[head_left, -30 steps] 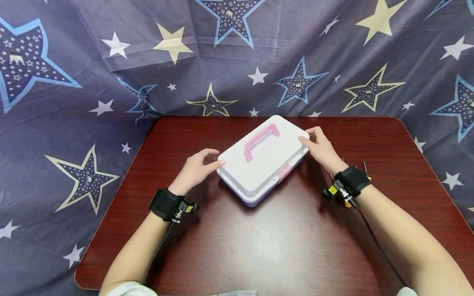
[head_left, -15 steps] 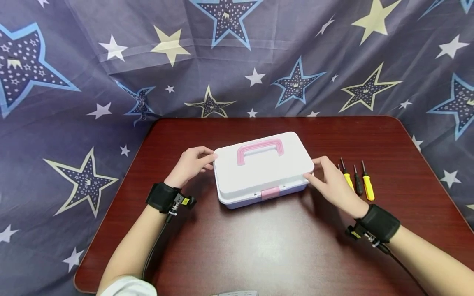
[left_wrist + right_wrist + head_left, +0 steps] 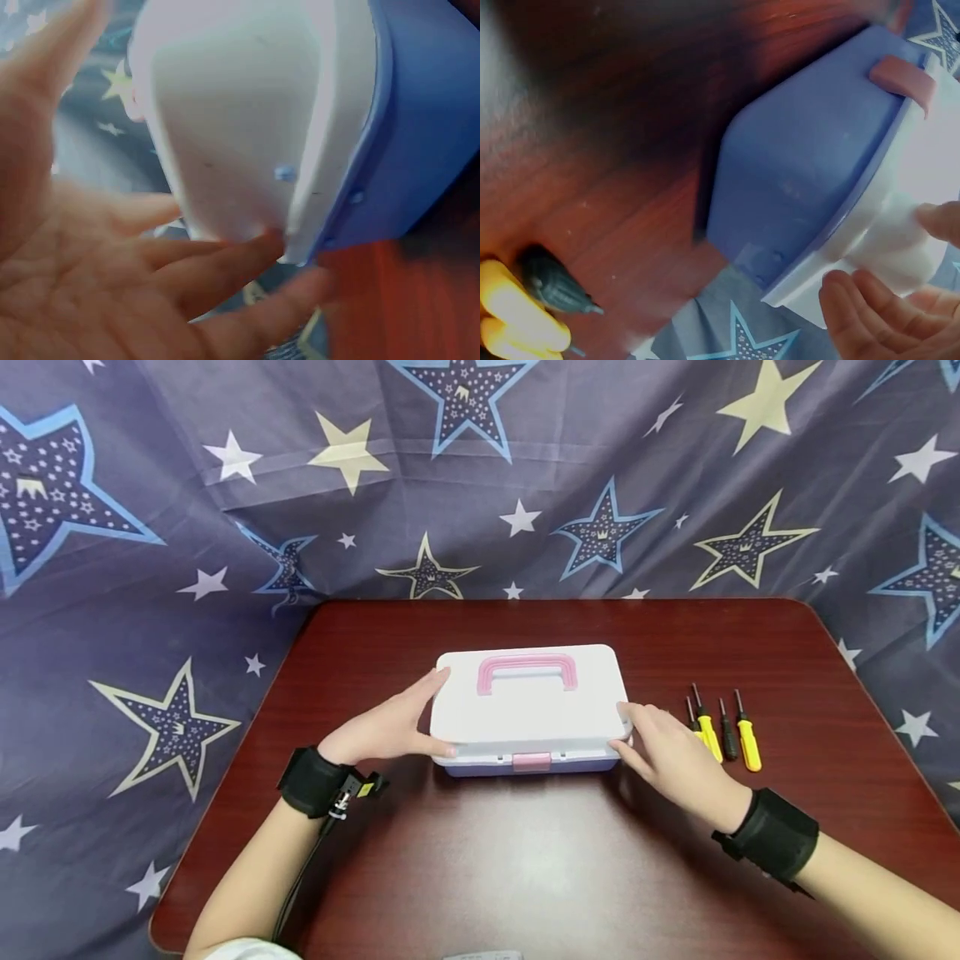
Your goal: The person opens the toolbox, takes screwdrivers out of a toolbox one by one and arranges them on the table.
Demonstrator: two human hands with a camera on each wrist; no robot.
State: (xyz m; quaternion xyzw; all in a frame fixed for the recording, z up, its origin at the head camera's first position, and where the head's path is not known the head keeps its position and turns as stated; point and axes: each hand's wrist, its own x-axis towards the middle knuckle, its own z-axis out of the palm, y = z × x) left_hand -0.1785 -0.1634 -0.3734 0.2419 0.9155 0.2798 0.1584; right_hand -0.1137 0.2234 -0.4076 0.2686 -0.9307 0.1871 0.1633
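Observation:
A toolbox point(image 3: 528, 714) with a white lid, blue-purple base, pink handle point(image 3: 525, 665) and pink front latch point(image 3: 531, 762) sits on the table, lid closed. My left hand point(image 3: 386, 727) spans its left end, thumb at the front corner and fingers toward the back. In the left wrist view, those fingers point(image 3: 217, 274) extend fairly straight along the end of the lid point(image 3: 232, 127). My right hand point(image 3: 686, 764) holds the front right corner between thumb and fingers. Its bent fingertips point(image 3: 840, 289) meet the lid edge in the right wrist view.
Several screwdrivers with yellow or black handles lie right of the toolbox, one a yellow screwdriver point(image 3: 748, 745) and one a black screwdriver point(image 3: 727, 743). A star-patterned cloth point(image 3: 517, 485) hangs behind the red-brown table point(image 3: 525, 860). A grey object point(image 3: 483, 955) shows at the front edge.
The toolbox has turned from a diagonal position until its latch side faces the front. My right hand has come forward, revealing the screwdrivers; my left thumb has shifted to the front corner.

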